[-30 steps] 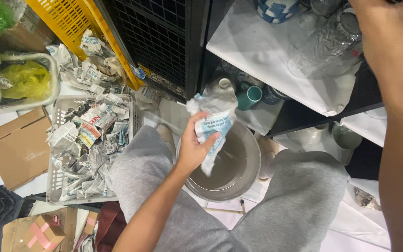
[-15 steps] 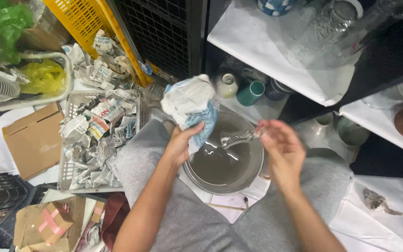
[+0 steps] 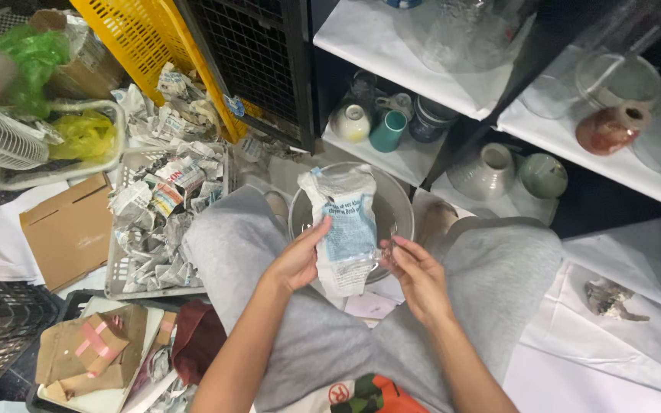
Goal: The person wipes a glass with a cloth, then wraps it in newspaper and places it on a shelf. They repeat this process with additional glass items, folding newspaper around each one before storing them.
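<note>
Crumpled white-and-blue printed paper sheet (image 3: 343, 229): light, limp, tearable; left hand (image 3: 297, 260) pinches nine-o'clock edge, right hand (image 3: 415, 273) pinches three-o'clock edge.

Both arms reach forward over the lap, between the knees in grey trousers. The left hand (image 3: 297, 262) is curled, with its thumb and fingers pinching the left edge of the crumpled paper wrap (image 3: 343, 229). The right hand (image 3: 417, 274) sits just right of the wrap, fingers bent, fingertips at its right edge.
</note>
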